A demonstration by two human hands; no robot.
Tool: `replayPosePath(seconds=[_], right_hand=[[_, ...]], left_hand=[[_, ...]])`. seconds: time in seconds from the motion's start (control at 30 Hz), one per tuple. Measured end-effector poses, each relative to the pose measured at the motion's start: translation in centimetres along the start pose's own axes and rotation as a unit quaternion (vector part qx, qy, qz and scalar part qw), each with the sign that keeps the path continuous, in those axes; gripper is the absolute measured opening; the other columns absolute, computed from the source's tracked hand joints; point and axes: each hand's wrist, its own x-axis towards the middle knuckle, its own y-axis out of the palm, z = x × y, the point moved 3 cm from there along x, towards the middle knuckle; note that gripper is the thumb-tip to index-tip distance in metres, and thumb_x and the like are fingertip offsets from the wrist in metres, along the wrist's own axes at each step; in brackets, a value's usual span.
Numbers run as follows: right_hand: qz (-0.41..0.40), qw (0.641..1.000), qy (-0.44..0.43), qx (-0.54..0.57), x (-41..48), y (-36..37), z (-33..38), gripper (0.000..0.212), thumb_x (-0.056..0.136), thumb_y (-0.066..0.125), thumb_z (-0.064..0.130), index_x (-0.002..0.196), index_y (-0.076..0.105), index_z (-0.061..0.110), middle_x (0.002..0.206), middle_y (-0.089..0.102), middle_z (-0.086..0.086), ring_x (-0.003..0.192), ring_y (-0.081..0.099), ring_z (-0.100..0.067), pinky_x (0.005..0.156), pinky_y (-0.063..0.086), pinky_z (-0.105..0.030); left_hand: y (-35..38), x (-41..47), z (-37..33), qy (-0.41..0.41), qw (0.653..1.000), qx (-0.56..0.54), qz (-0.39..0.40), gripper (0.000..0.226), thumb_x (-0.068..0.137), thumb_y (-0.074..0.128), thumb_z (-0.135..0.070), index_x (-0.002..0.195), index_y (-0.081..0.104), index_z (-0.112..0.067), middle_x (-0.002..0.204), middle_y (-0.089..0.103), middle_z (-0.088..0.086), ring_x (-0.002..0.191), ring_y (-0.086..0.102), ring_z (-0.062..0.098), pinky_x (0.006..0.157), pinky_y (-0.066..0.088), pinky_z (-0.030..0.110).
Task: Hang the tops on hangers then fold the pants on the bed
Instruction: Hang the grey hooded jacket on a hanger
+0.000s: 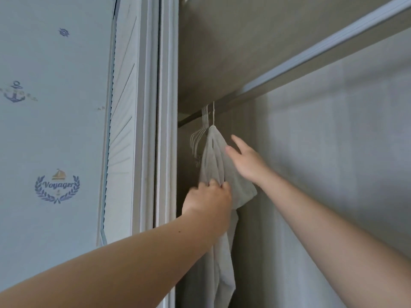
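Beside top [214, 161], white hangers [205, 121] (bunched)

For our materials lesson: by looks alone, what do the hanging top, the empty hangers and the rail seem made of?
Top: soft pale grey fabric, matte; it drapes and bunches where the left hand grips. Hangers: thin white wire, probably coated metal. Rail: dark, smooth bar, perhaps metal; unclear.
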Motion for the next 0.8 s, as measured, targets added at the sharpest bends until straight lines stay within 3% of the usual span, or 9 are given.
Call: replayPosePath(seconds=[0.13,0.3,0.5,0.67,0.8], right_hand=[[-0.036,0.982,0.006,-0.184,-4.8,-2.2,1.5,0.062,0.099,0.019,0.068,0.157,0.008,0.048,0.169,0.006,0.01,0.156,0.001,-0.025,0.121,0.001,-0.059],[-0.043,0.959,-0.014,-0.28,-11.4,-3.1,5.7,0.067,0.092,0.007,0.076,0.154,-0.006,0.053,0.168,-0.012,0.014,0.154,-0.017,-0.022,0.118,-0.012,-0.06],[-0.039,0.955,-0.045,-0.289,-18.5,-1.8,13.6,0.068,0.092,0.004,0.077,0.154,-0.011,0.052,0.166,-0.018,0.017,0.153,-0.023,-0.018,0.118,-0.015,-0.058],[-0.011,0.964,-0.098,-0.248,-25.4,3.9,23.0,0.074,0.085,-0.006,0.083,0.151,-0.017,0.052,0.165,-0.023,0.017,0.151,-0.026,-0.016,0.118,-0.018,-0.056],[0.031,0.968,-0.131,-0.213,-30.8,10.7,30.2,0.072,0.09,0.001,0.078,0.154,-0.016,0.049,0.165,-0.025,0.015,0.153,-0.023,-0.019,0.118,-0.015,-0.057]], left_hand=[[-1.2,-4.1,-0.4,0.064,0.994,0.068,-0.057,0.062,0.098,0.054,-0.039,0.15,0.029,-0.017,0.154,0.038,0.014,0.145,0.029,0.038,0.12,0.018,0.058],[-3.2,-10.7,2.1,0.108,0.985,0.07,-0.111,0.071,0.102,0.028,-0.059,0.159,0.015,-0.02,0.169,0.006,0.012,0.155,-0.011,0.036,0.119,-0.014,0.06],[-5.4,-21.3,7.8,0.09,0.99,0.076,-0.073,0.08,0.098,0.009,-0.069,0.159,-0.018,-0.024,0.162,-0.032,0.007,0.146,-0.036,0.035,0.118,-0.02,0.061],[-7.4,-33.5,14.5,0.042,0.995,0.079,-0.048,0.083,0.095,0.007,-0.073,0.154,-0.029,-0.027,0.158,-0.04,0.001,0.145,-0.041,0.031,0.115,-0.024,0.061],[-9.5,-44.1,20.5,-0.019,0.995,0.088,-0.031,0.083,0.093,0.003,-0.074,0.154,-0.031,-0.029,0.157,-0.044,-0.002,0.141,-0.047,0.027,0.115,-0.026,0.058]])
